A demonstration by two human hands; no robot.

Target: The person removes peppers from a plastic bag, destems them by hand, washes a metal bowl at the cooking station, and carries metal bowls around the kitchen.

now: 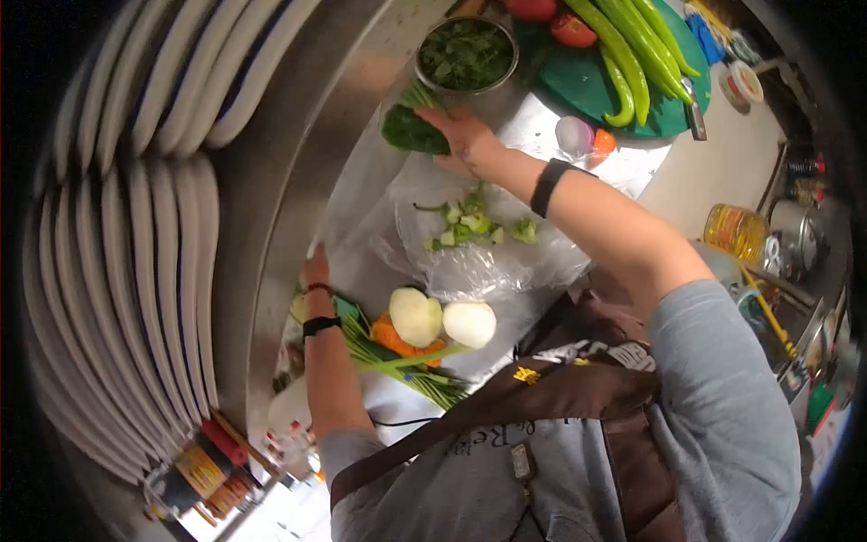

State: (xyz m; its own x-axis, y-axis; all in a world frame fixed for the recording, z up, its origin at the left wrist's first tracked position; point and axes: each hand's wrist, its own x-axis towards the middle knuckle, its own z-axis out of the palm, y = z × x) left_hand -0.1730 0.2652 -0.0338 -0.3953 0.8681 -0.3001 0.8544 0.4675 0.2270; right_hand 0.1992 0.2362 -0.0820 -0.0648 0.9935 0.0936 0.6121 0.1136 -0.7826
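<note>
Dark green piece [414, 129] in right hand [462, 140], below metal bowl [467, 91] of chopped greens [465, 52]. Right hand partly closed, fingers and thumb round near end of piece; palm side and exact contact hidden. Too smooth and blurred to identify the piece. Thin green stems [418, 94] just above it, partly covered by fingers.

Left hand [316, 269] low at counter edge, near green stalks [442, 388]. Fingers foreshortened; can't tell how far open, or whether holding anything.

Between hands: clear plastic [542, 268], crumpled, with pale green trimmings [470, 222] on top. Shape of plastic hard to trace through glare. Nearer the body: two pale round vegetables [416, 317] side by side, with orange item [388, 336] mostly hidden behind them. Stalks partly tucked under the same group.

Upper right: green board [664, 119] bearing long green peppers [632, 54] and red tomatoes [573, 31], one cut off at top of frame. Purple onion [574, 135] and orange piece [603, 144] just beside the board, touching each other or nearly so. Knife [695, 119] at board edge, only part visible.

Far left: pale curved dishes [185, 81] in rows, cut off by dark lens border. Labels on yellow bottle [736, 228] at right unreadable.
</note>
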